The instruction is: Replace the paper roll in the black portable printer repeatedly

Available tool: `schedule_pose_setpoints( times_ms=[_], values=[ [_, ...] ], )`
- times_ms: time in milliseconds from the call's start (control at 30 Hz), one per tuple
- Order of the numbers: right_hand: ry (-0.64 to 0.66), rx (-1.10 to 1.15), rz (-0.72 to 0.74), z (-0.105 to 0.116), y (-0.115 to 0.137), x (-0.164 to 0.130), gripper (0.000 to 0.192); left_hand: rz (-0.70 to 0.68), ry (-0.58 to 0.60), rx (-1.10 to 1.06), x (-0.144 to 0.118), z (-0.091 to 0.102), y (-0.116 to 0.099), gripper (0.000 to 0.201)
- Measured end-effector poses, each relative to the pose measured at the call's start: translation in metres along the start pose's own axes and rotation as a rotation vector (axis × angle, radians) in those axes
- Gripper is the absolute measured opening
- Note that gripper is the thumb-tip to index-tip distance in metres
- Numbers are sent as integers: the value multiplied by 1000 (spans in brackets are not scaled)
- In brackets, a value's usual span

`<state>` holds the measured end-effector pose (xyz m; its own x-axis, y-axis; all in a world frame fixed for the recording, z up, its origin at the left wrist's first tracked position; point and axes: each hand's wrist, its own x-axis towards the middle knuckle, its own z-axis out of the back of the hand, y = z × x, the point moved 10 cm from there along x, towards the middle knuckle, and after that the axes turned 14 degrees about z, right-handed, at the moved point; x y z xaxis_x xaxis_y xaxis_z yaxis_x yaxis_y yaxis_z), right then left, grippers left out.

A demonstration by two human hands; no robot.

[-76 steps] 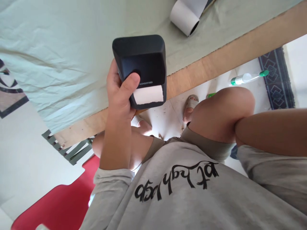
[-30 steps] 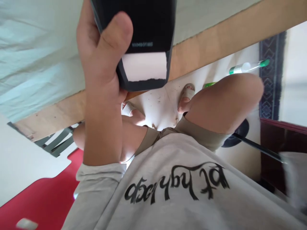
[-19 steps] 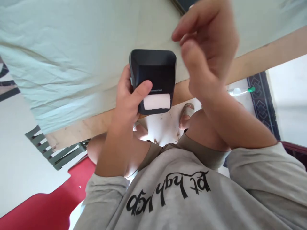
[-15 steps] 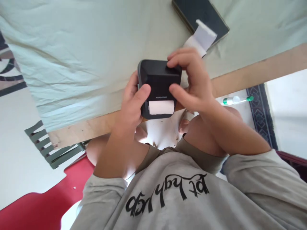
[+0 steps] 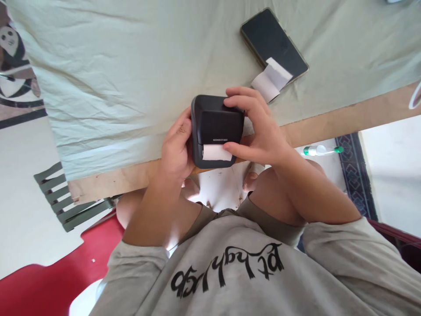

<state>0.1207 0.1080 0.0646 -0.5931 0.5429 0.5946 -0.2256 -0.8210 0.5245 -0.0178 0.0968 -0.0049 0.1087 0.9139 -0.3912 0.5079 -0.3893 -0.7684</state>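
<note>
A small black label printer is held over the table's front edge. White paper shows in the slot at its near end. My left hand is closed round the printer's left side, thumb along the edge. My right hand grips the right side, with fingers on the far top edge and the thumb touching the paper by the slot. Beyond my right hand lies a folded white paper strip, partly over a dark smartphone.
A pale green cloth covers the table, leaving a wooden edge bare. A green slatted rack and a red chair are at the left. A bottle with green ends is at the right, below table height.
My right thumb has slid from the printer's lid down to the paper. My left thumb has drawn back from its top face to the side. The view has shifted slightly.
</note>
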Motion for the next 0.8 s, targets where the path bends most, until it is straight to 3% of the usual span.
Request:
schedule_pose_setpoints(
  times_ms=[100, 200, 300, 433, 533, 700, 800],
  values=[
    [-122, -139, -8, 20, 2, -3, 52, 16, 27, -22, 1, -2, 3, 24],
    [-301, -150, -170, 37, -5, -12, 41, 34, 83, 65, 0, -8, 4, 26],
    [-428, -71, -302, 39, -14, -20, 32, 16, 98, 125, -2, -12, 2, 30],
    [-495, -38, -264, 35, -13, -17, 32, 33, 72, 113, -3, -9, 2, 31],
    [-404, -114, -228, 31, -9, -9, 23, 41, 79, 108, -4, -8, 4, 35],
    [31, -385, -170, 8, 8, 9, 19, 44, 125, 118, -4, -11, 4, 39],
    [180, -448, -206, 2, 10, 10, 21, 57, 130, 115, -4, -12, 4, 41]
  ],
)
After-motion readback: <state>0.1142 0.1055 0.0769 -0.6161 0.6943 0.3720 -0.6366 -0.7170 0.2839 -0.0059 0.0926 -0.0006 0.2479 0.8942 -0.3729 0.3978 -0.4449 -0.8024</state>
